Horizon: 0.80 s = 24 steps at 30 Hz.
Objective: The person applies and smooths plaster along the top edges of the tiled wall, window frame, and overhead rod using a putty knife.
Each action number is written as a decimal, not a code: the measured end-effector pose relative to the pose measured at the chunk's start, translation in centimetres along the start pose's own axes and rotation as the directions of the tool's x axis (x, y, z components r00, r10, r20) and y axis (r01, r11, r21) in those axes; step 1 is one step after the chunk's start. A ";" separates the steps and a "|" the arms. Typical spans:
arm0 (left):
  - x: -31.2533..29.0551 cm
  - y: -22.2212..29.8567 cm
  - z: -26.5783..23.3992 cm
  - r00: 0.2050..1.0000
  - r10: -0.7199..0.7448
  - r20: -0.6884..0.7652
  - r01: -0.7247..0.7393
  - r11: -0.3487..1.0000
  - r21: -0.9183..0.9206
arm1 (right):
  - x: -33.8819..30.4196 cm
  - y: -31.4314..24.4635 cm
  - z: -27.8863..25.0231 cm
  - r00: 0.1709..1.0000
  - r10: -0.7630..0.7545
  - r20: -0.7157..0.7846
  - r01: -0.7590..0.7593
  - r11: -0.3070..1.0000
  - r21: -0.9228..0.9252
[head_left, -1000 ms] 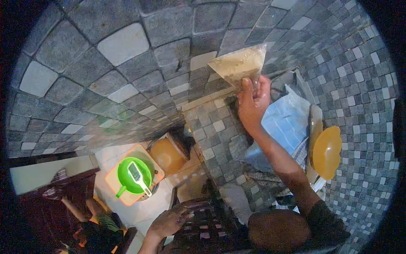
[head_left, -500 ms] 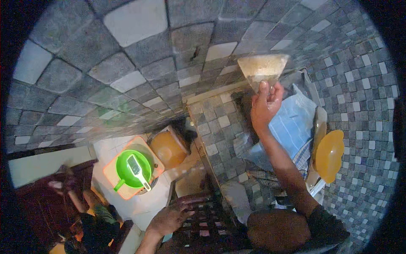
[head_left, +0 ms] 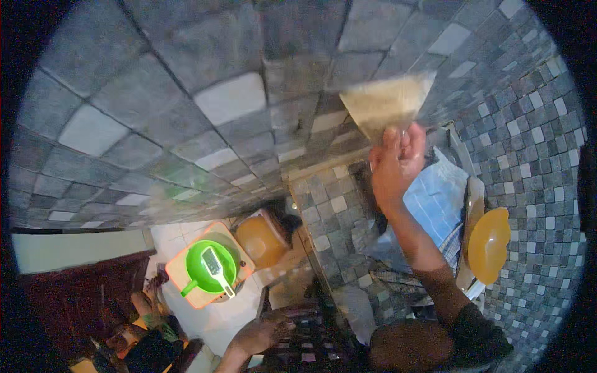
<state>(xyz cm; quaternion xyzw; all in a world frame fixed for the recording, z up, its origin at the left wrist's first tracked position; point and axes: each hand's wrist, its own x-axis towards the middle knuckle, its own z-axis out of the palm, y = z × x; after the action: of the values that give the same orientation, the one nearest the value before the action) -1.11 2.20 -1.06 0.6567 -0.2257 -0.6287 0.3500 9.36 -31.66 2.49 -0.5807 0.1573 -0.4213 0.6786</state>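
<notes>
My right hand (head_left: 401, 155) is raised near the tiled wall. Its closed fingers pinch the narrow end of a flat, fan-shaped tan piece (head_left: 390, 102) that looks like a wide scraper blade; blur hides its exact kind. The broad edge points up, and I cannot tell whether it touches the wall. Below this hand, a light blue cloth (head_left: 438, 196) with white lines lies on the tiled ledge. My left hand (head_left: 264, 332) is low in the middle, fingers stretched over dark slats (head_left: 311, 332), with nothing visible in it.
A green long-handled pan (head_left: 199, 270) with a white-handled utensil (head_left: 221, 273) sits on an orange-rimmed board (head_left: 179, 273). Beside it is an orange container (head_left: 261, 242). A yellow scalloped bowl (head_left: 490, 245) stands at right. Another person (head_left: 146, 339) is at lower left. A brown rounded shape (head_left: 410, 345) is unclear.
The view has tilted, so the ledge, pan and bowl appear lower. My right hand still holds the tan piece by the wall, its broad edge now slanting up to the right.
</notes>
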 end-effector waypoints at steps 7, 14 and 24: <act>1.0 -0.4 0.3 1.000 -0.014 0.021 0.010 0.975 0.220 | -1.2 4.0 -4.3 0.987 0.143 -0.080 -0.151 0.983 -0.108; 0.7 -3.9 1.7 1.000 -0.002 -0.007 0.003 0.977 0.214 | 1.4 -7.0 2.4 0.999 0.024 0.025 -0.023 0.999 -0.034; -2.7 5.2 -0.4 0.998 -0.003 0.057 -0.002 0.995 0.100 | -0.3 -8.4 -3.7 0.980 0.196 -0.041 -0.200 0.938 -0.282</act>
<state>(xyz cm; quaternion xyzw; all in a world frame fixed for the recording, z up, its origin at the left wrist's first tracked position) -0.23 0.90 4.56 0.6553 -0.2667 -0.6352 0.3098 3.32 -33.55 9.11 -0.6509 0.2782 -0.3275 0.6258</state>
